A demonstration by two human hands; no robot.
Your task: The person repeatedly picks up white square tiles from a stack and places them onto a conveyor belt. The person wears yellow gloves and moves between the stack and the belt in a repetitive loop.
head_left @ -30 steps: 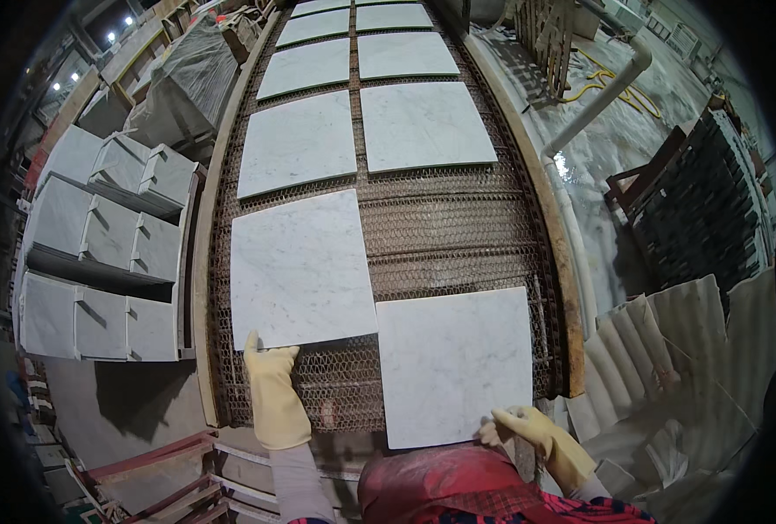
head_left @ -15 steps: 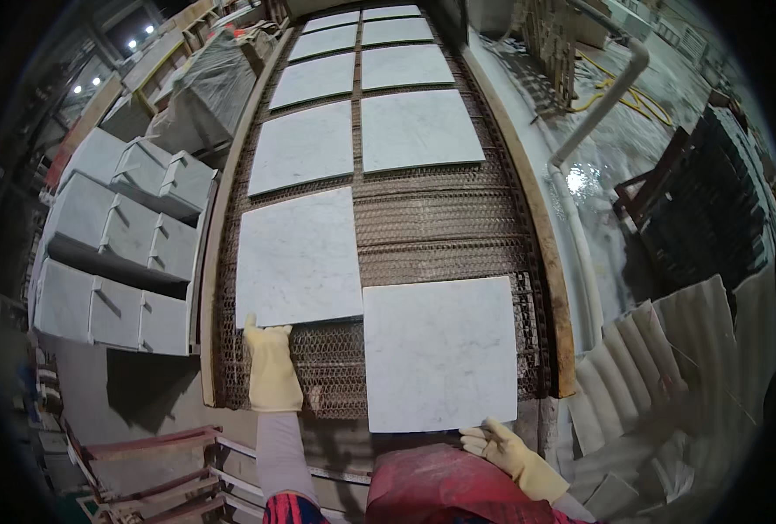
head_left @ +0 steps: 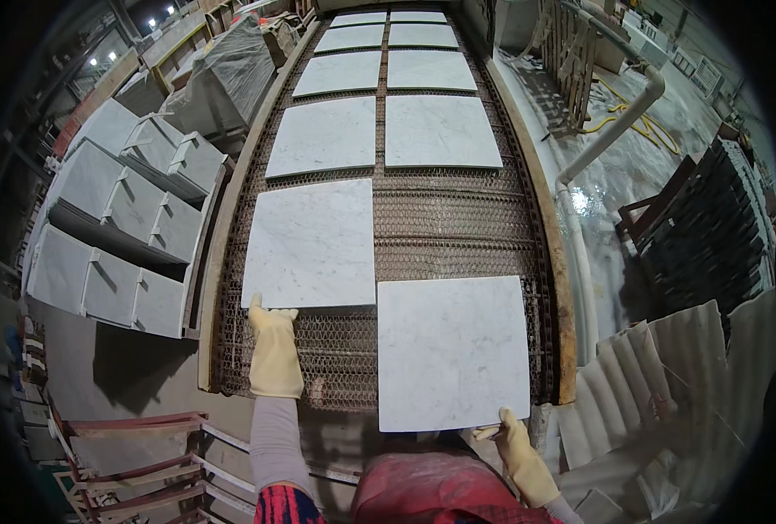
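Observation:
My left hand [head_left: 274, 349], in a cream rubber glove, is closed at the near edge of a white, grey-veined stone tile [head_left: 313, 244]. Its thumb is by the tile's left corner; the fingertips are partly hidden at the edge. That tile lies on the left side of a metal mesh conveyor belt [head_left: 449, 214]. A second white tile [head_left: 453, 349] lies to the right, its near part reaching past the belt's end. At this tile's near right edge my gloved right hand [head_left: 519, 450] grips, thumb up at the rim and fingers partly underneath.
Further tiles [head_left: 440, 131] lie in two rows up the belt, between side rails [head_left: 558, 306]. Stacked tiles [head_left: 113, 284] stand at the left. A red-brown frame [head_left: 134, 428] is at lower left, corrugated sheets [head_left: 624, 375] at lower right, and a pale pipe [head_left: 580, 262] along the right.
The left tile, skewed before, now sits straighter on the belt, with my left hand still at its edge. My right hand's thumb has come up onto the right tile's rim. The view has shifted.

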